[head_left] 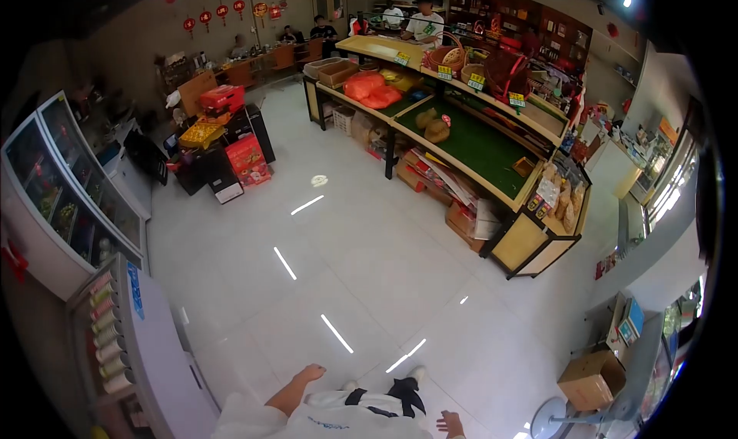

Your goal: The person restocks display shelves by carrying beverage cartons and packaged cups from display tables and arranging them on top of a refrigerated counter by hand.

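Observation:
My left hand [311,373] hangs over the tiled floor [323,285], low in the middle of the view. Its fingers look loosely curled in, and nothing shows in them. Lower and to the right is my right hand [450,424], empty, with the fingers apart. Neither hand touches anything. Between them are my white shirt [338,417], a dark cloth or strap [407,397] at my front and my light shoes [417,374].
A green-lined display stand [484,151] with baskets and bags crosses the right. Stacked boxes [247,161] stand left of it. Glass-door fridges [73,185] and a cabinet with cups [165,347] line the left. A fan [547,419] and cardboard box [590,381] sit lower right. People [425,25] are behind.

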`<action>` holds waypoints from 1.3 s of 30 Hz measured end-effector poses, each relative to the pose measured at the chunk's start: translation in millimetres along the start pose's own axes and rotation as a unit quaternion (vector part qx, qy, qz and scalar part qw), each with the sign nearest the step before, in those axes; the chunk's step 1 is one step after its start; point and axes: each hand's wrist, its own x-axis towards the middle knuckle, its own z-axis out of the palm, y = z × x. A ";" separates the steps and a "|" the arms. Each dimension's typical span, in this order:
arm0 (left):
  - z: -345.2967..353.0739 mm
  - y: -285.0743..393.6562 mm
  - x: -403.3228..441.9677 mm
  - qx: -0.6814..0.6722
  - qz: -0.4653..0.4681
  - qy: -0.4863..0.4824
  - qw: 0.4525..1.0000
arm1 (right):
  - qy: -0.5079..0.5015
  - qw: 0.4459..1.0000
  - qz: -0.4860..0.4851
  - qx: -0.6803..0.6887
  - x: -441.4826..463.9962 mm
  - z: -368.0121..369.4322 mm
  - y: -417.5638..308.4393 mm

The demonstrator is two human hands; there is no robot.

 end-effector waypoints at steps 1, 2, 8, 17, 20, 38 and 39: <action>3.3 20.8 9.2 -0.003 -0.005 0.003 1.000 | -0.004 1.000 0.000 -0.004 7.5 -4.7 -9.2; 7.3 40.4 25.4 0.067 0.041 0.007 0.997 | -0.007 1.000 0.003 0.003 18.3 -11.0 -17.6; 23.9 168.8 78.0 0.135 0.100 0.026 0.985 | -0.016 0.998 -0.006 0.063 89.6 -76.3 -87.6; 26.8 348.4 94.2 0.135 0.036 0.112 0.984 | -0.063 0.978 -0.167 0.109 137.0 -149.7 -277.0; 29.8 368.4 116.4 0.109 0.051 0.110 0.987 | -0.055 0.974 -0.186 0.119 148.5 -174.4 -302.2; -42.9 540.9 301.7 0.035 0.024 0.042 0.998 | 0.014 0.987 0.079 0.140 190.2 -256.9 -361.1; -50.8 563.7 313.9 0.004 0.042 0.056 0.998 | 0.012 0.988 0.070 0.138 198.3 -259.6 -385.0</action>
